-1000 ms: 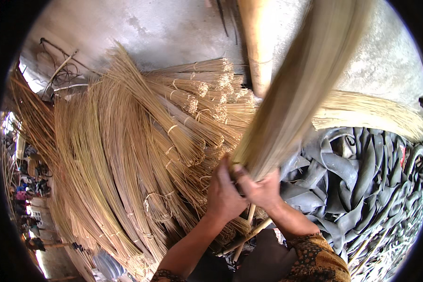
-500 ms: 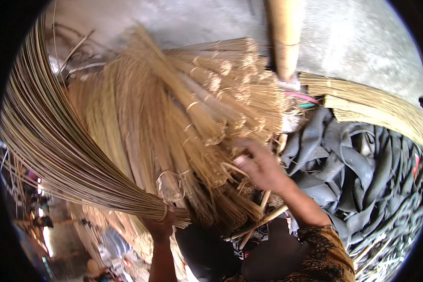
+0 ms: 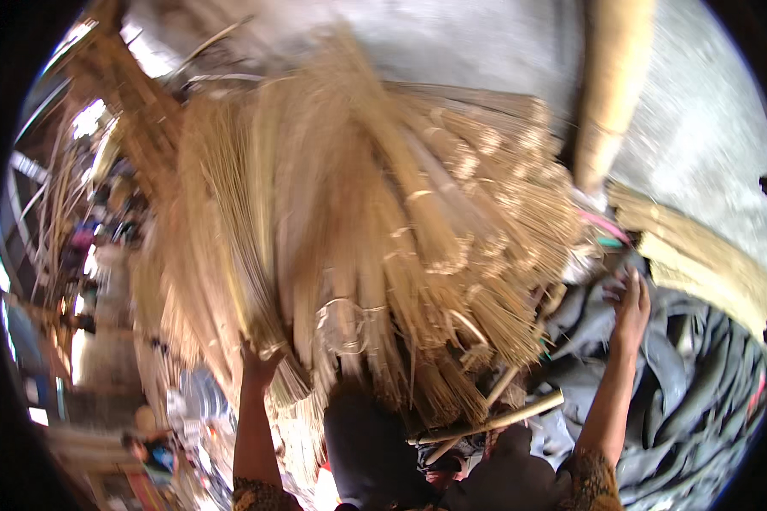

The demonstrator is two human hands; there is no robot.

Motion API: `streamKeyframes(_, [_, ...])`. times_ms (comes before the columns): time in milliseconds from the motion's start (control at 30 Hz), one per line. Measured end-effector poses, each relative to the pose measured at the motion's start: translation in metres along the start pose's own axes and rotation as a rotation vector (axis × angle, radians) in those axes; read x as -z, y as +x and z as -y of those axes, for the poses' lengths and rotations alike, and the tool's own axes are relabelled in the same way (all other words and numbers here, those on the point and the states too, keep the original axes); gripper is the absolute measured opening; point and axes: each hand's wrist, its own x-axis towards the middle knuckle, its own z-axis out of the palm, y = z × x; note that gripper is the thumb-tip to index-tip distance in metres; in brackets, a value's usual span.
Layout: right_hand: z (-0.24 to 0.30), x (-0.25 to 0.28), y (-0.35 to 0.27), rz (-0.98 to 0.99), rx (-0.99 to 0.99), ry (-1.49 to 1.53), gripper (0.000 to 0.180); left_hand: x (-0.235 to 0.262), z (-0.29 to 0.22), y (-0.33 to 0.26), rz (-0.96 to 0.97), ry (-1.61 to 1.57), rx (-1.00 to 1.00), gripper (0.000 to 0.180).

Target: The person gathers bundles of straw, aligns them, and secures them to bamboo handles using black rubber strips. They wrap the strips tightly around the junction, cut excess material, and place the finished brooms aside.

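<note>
My left hand [image 3: 260, 366] is wrapped round the tied butt end of a bundle of thin sticks [image 3: 258, 298], like a broom head. The bundle's long ends fan up and away over the left side of a big pile of similar bundles [image 3: 349, 247], so where it parts from them is hard to see. My right hand [image 3: 631, 307] is over to the right with its fingers apart and nothing in it. Below it lies a heap of black rubber-like strips [image 3: 677, 366]; whether the fingertips touch them I cannot tell.
A thick bamboo pole [image 3: 614, 94] stands against the grey wall [image 3: 707, 111]. Pale straw-coloured bundles [image 3: 707, 272] lie at the right. A short bamboo stick [image 3: 511, 413] crosses near my legs. Far left, a person [image 3: 153, 456] is among clutter.
My left hand has swung the bundle from the far left onto the pile's left side. My right hand has moved from the pile's bundles rightward, above the black strips. The view has shifted left.
</note>
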Motion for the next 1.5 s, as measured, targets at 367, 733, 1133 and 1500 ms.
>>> streamKeyframes(367, [-0.065,0.131,0.142,-0.584,-0.134,0.373,0.043,-0.030,-0.028,0.013,0.274,0.407,0.065,0.133])
streamKeyframes(733, [-0.079,0.175,0.252,-0.954,-0.354,-0.421,0.116,-0.028,-0.024,0.010,0.265,0.345,-0.003,0.134])
streamKeyframes(1133, [-0.047,0.170,0.261,-1.027,-0.510,-0.144,0.125,-0.040,-0.027,0.011,0.251,0.457,0.074,0.137])
streamKeyframes(1500, [-0.018,0.145,0.043,-0.279,0.099,0.951,0.072,-0.042,-0.013,0.011,0.212,0.411,0.009,0.132])
